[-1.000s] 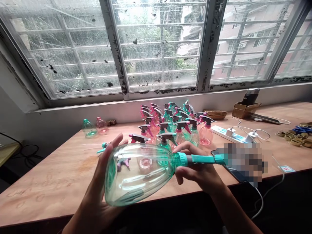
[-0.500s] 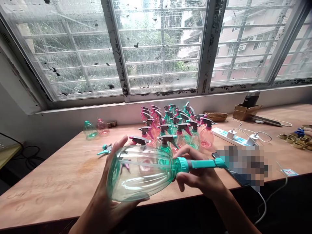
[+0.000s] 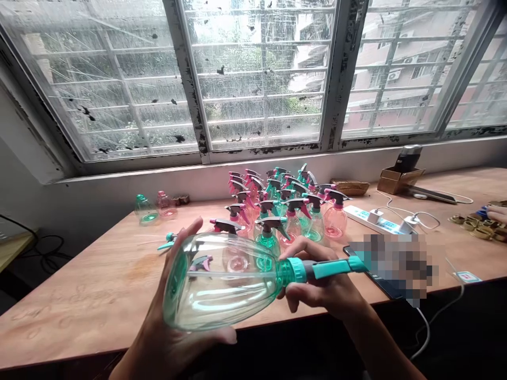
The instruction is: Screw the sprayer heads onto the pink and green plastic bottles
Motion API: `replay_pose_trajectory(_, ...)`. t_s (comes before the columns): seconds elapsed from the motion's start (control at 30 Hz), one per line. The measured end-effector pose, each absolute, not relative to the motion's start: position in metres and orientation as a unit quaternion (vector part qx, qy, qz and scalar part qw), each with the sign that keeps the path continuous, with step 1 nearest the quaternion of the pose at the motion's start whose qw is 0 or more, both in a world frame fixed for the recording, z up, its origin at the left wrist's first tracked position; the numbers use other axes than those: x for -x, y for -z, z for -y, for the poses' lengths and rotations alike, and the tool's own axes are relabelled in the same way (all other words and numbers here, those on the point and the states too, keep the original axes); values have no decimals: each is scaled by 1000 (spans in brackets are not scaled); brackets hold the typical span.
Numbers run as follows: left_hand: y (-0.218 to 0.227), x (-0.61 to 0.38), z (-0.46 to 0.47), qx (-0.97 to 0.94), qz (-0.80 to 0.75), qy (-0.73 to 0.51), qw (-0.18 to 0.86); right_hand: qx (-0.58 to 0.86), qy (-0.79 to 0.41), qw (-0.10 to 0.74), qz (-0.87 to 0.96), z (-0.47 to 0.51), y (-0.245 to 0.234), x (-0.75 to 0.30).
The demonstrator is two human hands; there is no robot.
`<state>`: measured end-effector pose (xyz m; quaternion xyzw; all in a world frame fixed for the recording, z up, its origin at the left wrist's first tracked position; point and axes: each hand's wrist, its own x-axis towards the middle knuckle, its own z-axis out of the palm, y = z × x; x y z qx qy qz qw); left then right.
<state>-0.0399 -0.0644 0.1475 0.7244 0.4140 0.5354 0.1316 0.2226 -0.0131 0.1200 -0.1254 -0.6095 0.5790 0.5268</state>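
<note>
A clear green spray bottle [image 3: 222,295] lies sideways in the air in front of me, its teal and grey spray head [image 3: 325,268] pointing right. My left hand [image 3: 170,316] is wrapped round the base end of the bottle, with the thumb underneath. At the neck, my right hand [image 3: 325,293] grips around the teal collar [image 3: 296,270], fingers above and below it. A thin dip tube shows inside the bottle. Beyond it on the table stand several pink and green spray bottles [image 3: 335,219] with their heads on.
At the back left stand a green bottle [image 3: 146,214] and a pink bottle [image 3: 165,207] without heads. A loose teal spray head [image 3: 168,243] lies nearer. On the right are a power strip [image 3: 372,219], a phone [image 3: 380,285], cables and a cardboard box [image 3: 398,182]; another person's hand [image 3: 497,214] shows at the edge.
The bottle's base has shifted slightly left and towards me, turning a little about its axis. Both hands still hold it.
</note>
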Motion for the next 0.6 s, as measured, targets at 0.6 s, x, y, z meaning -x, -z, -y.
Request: replay_pose_trajectory(0.6, -141, 44, 58, -764, -359, -526, 106, 199, -414, 578, 675, 12, -122, -224)
